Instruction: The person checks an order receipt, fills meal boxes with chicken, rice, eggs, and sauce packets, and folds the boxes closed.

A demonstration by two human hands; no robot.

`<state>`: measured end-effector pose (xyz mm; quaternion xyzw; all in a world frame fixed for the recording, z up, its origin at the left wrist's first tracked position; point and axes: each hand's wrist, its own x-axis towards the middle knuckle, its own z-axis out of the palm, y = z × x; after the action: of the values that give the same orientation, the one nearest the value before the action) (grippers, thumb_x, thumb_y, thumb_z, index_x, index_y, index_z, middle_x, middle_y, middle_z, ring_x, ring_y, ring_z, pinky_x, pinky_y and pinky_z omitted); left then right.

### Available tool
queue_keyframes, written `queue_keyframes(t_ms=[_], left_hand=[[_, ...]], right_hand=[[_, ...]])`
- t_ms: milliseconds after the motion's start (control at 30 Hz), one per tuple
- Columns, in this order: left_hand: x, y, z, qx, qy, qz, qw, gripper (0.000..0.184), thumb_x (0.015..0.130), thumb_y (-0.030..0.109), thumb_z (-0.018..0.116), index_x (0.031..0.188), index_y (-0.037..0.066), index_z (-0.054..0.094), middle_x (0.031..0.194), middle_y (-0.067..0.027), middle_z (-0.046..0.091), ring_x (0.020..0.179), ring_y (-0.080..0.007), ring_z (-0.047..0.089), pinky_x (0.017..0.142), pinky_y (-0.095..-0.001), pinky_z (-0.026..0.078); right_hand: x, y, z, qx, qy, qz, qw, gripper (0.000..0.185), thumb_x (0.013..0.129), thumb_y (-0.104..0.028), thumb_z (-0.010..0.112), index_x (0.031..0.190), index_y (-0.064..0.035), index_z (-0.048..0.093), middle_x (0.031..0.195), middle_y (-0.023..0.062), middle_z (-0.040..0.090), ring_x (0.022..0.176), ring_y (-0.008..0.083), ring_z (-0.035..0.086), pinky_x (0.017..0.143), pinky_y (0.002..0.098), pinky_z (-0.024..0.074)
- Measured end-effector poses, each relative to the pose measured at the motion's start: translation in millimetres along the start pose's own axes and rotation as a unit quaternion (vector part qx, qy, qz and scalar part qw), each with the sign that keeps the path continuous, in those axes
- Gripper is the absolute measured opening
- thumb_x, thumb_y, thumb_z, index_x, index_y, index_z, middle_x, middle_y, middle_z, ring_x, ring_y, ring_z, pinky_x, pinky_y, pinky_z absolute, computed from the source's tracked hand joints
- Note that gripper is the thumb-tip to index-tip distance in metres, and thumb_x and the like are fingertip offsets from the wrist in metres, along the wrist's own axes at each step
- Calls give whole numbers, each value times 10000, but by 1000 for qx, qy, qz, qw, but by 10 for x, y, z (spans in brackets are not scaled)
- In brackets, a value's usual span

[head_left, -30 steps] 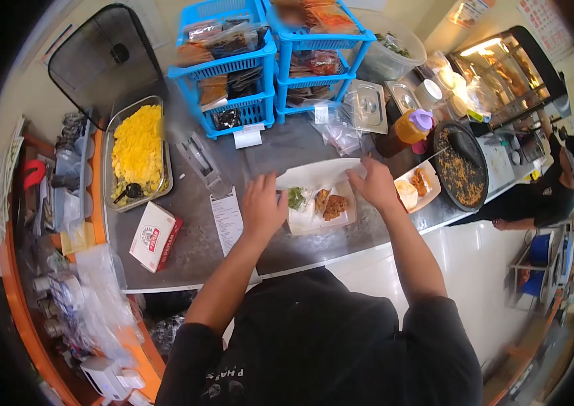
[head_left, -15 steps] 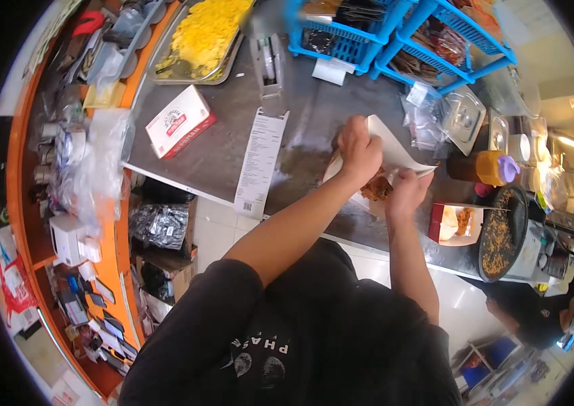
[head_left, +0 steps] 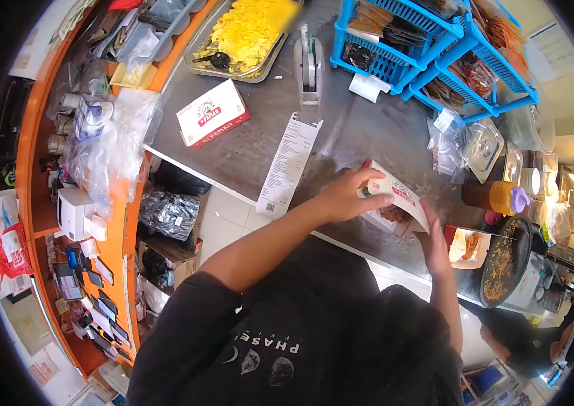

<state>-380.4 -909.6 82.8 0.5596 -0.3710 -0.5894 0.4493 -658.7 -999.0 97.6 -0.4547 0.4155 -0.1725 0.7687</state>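
A white and red takeaway box [head_left: 402, 195] with a printed lid sits on the dark worktop, its lid folded partway down. Browned fried food, which looks like chicken [head_left: 394, 214], shows under the lid's near edge. My left hand [head_left: 356, 195] grips the lid's left side, thumb along the front and fingers behind. On the right, my right hand [head_left: 435, 241] holds the lid's corner and side; its fingertips are partly hidden. A second box [head_left: 470, 248], with food inside, stands uncovered just right of that hand.
A closed box [head_left: 212, 113], a long receipt [head_left: 288, 166] and a tape dispenser [head_left: 310, 74] lie leftward. Behind are a tray of yellow food [head_left: 267, 73] and blue baskets [head_left: 395, 71]. A round dark pan [head_left: 507, 264] and another person [head_left: 531, 342] are at right.
The lid has folded down from upright over the food, its printed face now showing. My left hand has shifted from the back to the lid's left side. The view has shifted slightly.
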Motion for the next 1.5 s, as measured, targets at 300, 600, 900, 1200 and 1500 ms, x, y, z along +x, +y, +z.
queue_keyframes(t_ms=[300, 600, 900, 1200, 1500], left_hand=[[-147, -422, -177, 361, 11, 213, 908, 658, 882, 430, 745, 1434, 130, 550, 1575, -281, 369, 1464, -448, 361, 1170, -519, 347], [-42, -108, -322, 485, -61, 261, 833, 838, 799, 463, 798, 1528, 198, 480, 1655, -242, 253, 1505, -459, 279, 1218, -543, 274], [185, -138, -252, 527, -163, 272, 788, 745, 799, 355, 814, 1488, 303, 535, 1656, -216, 268, 1528, -427, 248, 1239, -490, 262], [136, -395, -117, 426, -88, 242, 867, 578, 811, 138, 756, 1369, 261, 666, 1617, -158, 378, 1522, -380, 281, 1202, -479, 342], [238, -480, -188, 482, -103, 258, 831, 579, 842, 78, 681, 1369, 317, 664, 1643, -123, 351, 1531, -358, 273, 1228, -494, 297]], right_hand=[[37, 369, -21, -373, 37, -105, 921, 877, 910, -257, 712, 1587, 50, 246, 1565, 301, 373, 1459, 371, 373, 1209, 436, 261], [36, 159, 76, -668, 40, -160, 726, 1218, 680, -456, 869, 1625, -90, 193, 1597, 310, 271, 1395, 560, 375, 1130, 574, 386], [264, -194, 51, -736, -65, -151, 657, 946, 751, -336, 830, 1576, -395, 371, 1491, 355, 370, 1121, 478, 642, 924, 490, 570], [270, 2, -113, -731, -90, -192, 648, 755, 899, -466, 718, 1563, -467, 360, 1546, 415, 258, 1047, 497, 678, 875, 488, 590], [211, 171, -46, -774, -33, -219, 593, 835, 870, -602, 683, 1595, -387, 327, 1580, 418, 176, 1317, 553, 501, 985, 532, 521]])
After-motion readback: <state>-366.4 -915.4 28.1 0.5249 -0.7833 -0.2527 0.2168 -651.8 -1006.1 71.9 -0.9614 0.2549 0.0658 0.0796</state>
